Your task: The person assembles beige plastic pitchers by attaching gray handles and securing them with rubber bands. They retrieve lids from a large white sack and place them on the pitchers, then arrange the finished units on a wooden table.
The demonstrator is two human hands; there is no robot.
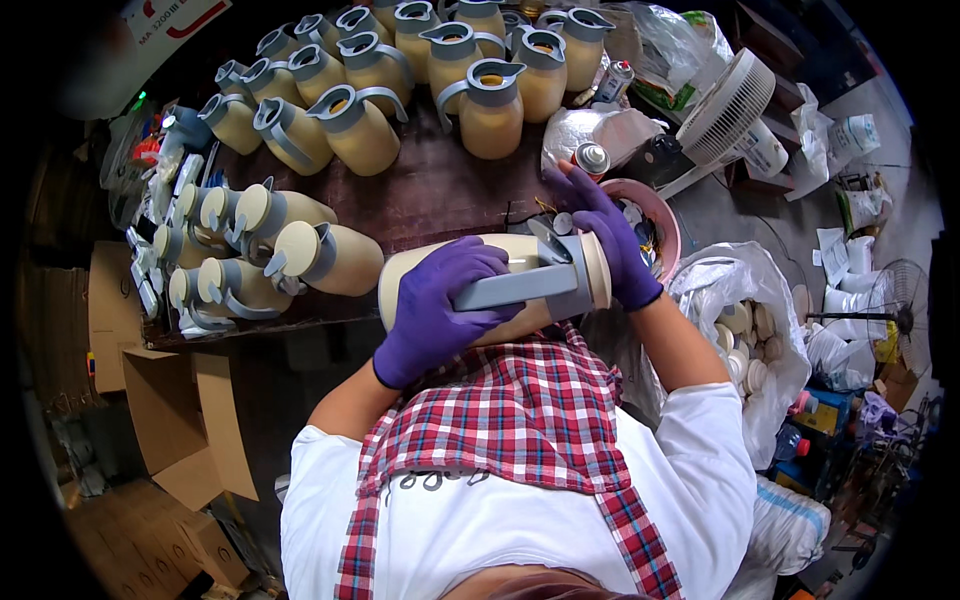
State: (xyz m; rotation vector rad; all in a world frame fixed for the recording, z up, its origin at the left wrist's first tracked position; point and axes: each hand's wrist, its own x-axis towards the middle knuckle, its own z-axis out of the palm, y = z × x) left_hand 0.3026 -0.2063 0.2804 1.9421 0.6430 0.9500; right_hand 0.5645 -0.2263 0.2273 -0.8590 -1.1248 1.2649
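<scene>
A cream vacuum jug with a grey collar and grey handle lies on its side just in front of my apron. My left hand, in a purple glove, wraps around its body beside the handle. At the right end sits a cream round lid on the grey collar. My right hand, also gloved in purple, has its palm against this lid with the fingers stretched away from it. A fingertip of that glove looks bare. Left of the jug, several lidded cream jugs stand close together.
Several lidless jugs crowd the far side of the dark table. A pink basin, a spray can and a white fan are to the right. A bag of cream lids lies near my right elbow; an open carton stands at lower left.
</scene>
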